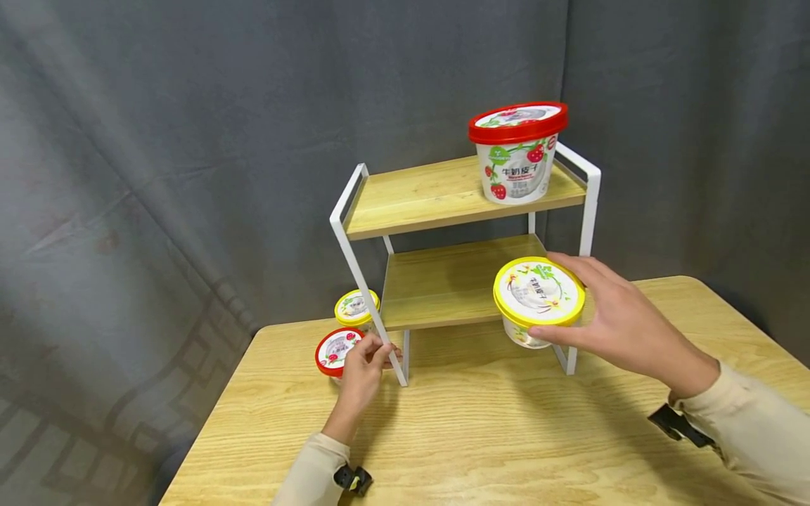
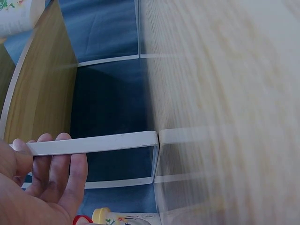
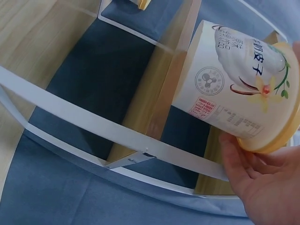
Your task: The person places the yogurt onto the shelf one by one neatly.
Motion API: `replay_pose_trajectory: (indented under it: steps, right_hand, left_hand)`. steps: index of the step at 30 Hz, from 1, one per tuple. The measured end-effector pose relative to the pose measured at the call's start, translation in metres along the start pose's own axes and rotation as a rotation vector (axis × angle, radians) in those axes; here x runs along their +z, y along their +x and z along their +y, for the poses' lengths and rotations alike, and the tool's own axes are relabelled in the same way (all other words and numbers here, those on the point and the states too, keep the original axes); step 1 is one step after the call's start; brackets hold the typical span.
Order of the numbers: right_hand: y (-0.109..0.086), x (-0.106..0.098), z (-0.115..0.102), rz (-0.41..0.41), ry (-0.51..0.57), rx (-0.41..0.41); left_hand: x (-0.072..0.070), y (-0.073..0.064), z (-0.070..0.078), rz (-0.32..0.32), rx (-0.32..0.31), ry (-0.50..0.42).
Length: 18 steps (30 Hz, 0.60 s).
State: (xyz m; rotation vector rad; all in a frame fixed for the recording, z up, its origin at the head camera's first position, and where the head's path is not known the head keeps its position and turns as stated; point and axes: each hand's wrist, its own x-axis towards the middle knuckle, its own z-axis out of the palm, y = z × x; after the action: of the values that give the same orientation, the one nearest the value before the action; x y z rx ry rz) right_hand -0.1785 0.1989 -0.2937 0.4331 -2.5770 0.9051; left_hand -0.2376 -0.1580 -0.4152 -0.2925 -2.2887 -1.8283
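Observation:
A white tub with a yellow lid (image 1: 539, 289) is in my right hand (image 1: 623, 320), thumb on the near side and fingers round the far side. In the right wrist view the tub (image 3: 229, 79) overlaps the edge of the middle board (image 1: 455, 281). My left hand (image 1: 361, 376) pinches the front white leg (image 2: 108, 143) of a two-tier wooden shelf rack, low on its left side. Beside that hand stands a red-lidded tub (image 1: 338, 350), partly hidden by the fingers. Another yellow-lidded tub (image 1: 356, 308) stands just behind it.
A large red-lidded tub (image 1: 517, 154) stands at the right end of the top board (image 1: 418, 193). The rack rests on a light wooden table (image 1: 468, 429), with a grey curtain (image 1: 221, 140) behind. White side frames bound both ends of the boards.

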Motion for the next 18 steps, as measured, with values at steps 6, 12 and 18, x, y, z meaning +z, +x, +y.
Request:
replay_pose_trajectory:
  steps: [6, 12, 18]
  right_hand:
    - [0.003, 0.002, -0.001, -0.022, -0.004, 0.013]
    - [0.006, 0.008, 0.0, -0.064, 0.065, 0.07]
    - [0.007, 0.016, 0.001, -0.047, 0.161, 0.077]
  left_hand:
    - [0.0, 0.001, 0.0, 0.006, -0.002, 0.002]
    - [0.0, 0.001, -0.001, 0.007, -0.001, -0.014]
    - [0.0, 0.001, -0.001, 0.007, -0.003, -0.005]
